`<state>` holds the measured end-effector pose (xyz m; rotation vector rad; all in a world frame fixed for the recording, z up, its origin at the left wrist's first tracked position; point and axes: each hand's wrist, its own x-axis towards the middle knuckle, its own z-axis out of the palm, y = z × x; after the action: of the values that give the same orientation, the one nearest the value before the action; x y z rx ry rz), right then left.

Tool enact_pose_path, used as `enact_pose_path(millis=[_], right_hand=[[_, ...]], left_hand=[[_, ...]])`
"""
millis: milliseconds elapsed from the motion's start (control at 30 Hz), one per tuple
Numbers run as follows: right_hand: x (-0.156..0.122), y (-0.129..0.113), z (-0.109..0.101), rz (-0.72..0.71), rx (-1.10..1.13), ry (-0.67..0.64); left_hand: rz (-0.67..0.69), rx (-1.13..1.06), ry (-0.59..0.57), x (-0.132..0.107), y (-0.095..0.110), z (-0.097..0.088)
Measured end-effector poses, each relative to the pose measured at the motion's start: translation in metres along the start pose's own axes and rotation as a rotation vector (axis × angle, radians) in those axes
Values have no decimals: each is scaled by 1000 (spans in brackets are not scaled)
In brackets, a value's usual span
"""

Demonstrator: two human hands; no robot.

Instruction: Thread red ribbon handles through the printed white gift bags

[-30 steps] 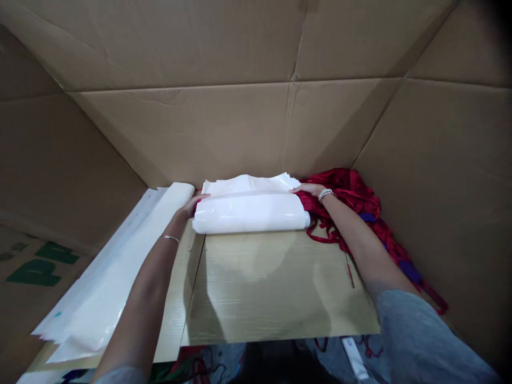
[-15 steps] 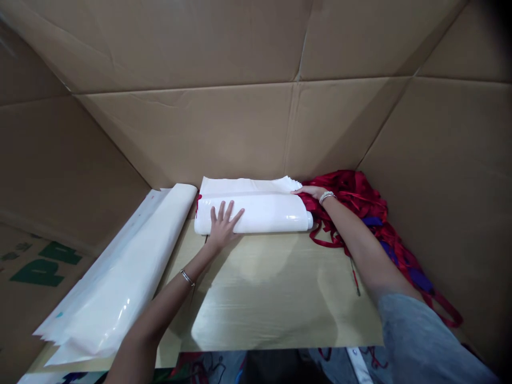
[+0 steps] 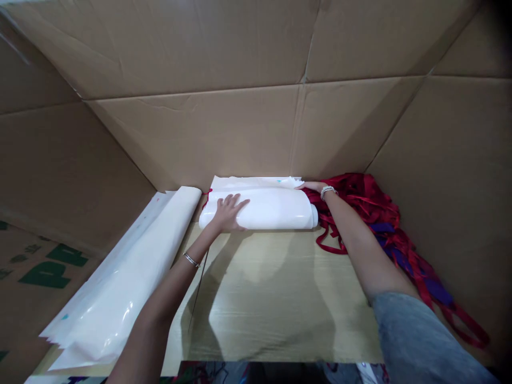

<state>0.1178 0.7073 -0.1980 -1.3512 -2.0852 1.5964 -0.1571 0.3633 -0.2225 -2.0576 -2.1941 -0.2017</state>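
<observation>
Quick notes: I had the left hand (image 3: 228, 213) flat on the white glossy roll of plastic sheet (image 3: 266, 209), palm down, fingers spread, grip open and not closed around anything. The right hand (image 3: 314, 186) lay palm down with its fingers stretched out, the fingertips (image 3: 300, 185) at the top of the roll's right end, so that grip was open too, only resting there. The roll lay crosswise along the far edge of a flat tan board (image 3: 272, 304) with a shiny film on it. A loose, ragged sheet edge (image 3: 252, 183) stuck out behind the roll. Just left of the roll, a long white folded sheet (image 3: 120, 285) ran diagonally toward the near left. Just right of the roll sat a tangled pile of red straps (image 3: 360, 200) with purple bits (image 3: 400, 261) in it, reaching down the right side. Tall corrugated cardboard walls (image 3: 192, 138) surrounded the work, and a cardboard panel with green print (image 3: 48, 272) lay at lower left. A thin bracelet (image 3: 191, 260) showed on the left wrist, a chunkier bangle (image 3: 328, 191) on the right wrist, and a gray sleeve (image 3: 420, 341) on the right arm.
</observation>
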Motion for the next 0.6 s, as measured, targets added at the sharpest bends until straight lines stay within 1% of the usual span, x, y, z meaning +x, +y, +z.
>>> enact_pose_path(millis=[67, 100, 167, 233, 267, 333, 367, 433, 467, 533, 600], right_hand=[[3, -7, 0, 3, -102, 15], [3, -11, 1, -17, -202, 61], [-4, -16, 8, -93, -454, 243], [-20, -17, 23, -229, -663, 424], [-29, -17, 33, -321, -722, 449], [-49, -13, 56, -484, -767, 387], [-58, -11, 67, -525, -780, 345], [-70, -7, 85, -543, -788, 290], [-73, -5, 90, -536, -786, 276], [-72, -2, 93, -520, -760, 260], [-65, 1, 85, -485, -712, 270]], left_hand=[[-2, 12, -14, 1, 0, -1], [-3, 18, -18, 0, 1, 0], [-5, 26, -19, -5, 4, 4], [-4, 24, -6, -11, 7, 9], [-6, 16, 8, -13, 8, 10], [-16, -15, 39, -15, 9, 11], [-25, -37, 53, -13, 8, 10], [-77, -87, 83, -6, 6, 5], [-121, -112, 100, -1, 3, 2], [-253, -156, 152, 11, -5, -3], [-416, -201, 228, 22, -18, -7]])
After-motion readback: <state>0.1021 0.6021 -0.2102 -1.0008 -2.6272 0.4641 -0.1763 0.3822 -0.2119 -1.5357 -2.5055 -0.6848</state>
